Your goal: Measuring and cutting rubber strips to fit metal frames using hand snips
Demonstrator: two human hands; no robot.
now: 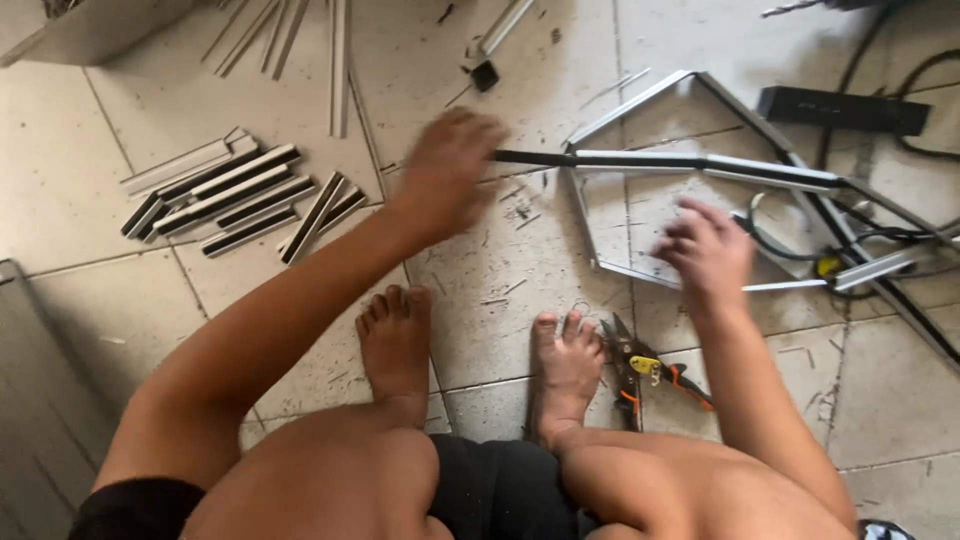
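1. Frame [690, 160]: a partly built shape of thin metal strips lies flat on the tiled floor [500, 280] in front of the squatting person, toward the far right side of the floor. Several strips already meet at angled corners, so some joining looks done. Judging from the loose ends on the right, the outline is not yet closed.

2. The left hand [450, 170] is stretched out to the near end of the long dark strip [620, 158] that runs across the frame. The hand is blurred. Its fingers look curled over the strip's end, but I cannot tell whether they truly grip it.

3. The right hand [708, 250] hovers over the near edge of the frame, fingers loosely spread and bent. It holds nothing, and contact with the metal below cannot be made out.

4. Snips [640, 365] with orange and yellow grips lie on the floor just beside the right foot, not in use.

5. A stack of short cut strips [230, 195] sits toward the far left of the floor, well apart from the frame, and longer strips [300, 40] lie at the far edge. These look like stock left to fit.

6. Metal shavings and offcuts are scattered over the tiles around the frame, which suggests cutting is well under way. Black cables [860, 230] and a power strip [845, 110] lie by the far right corner.
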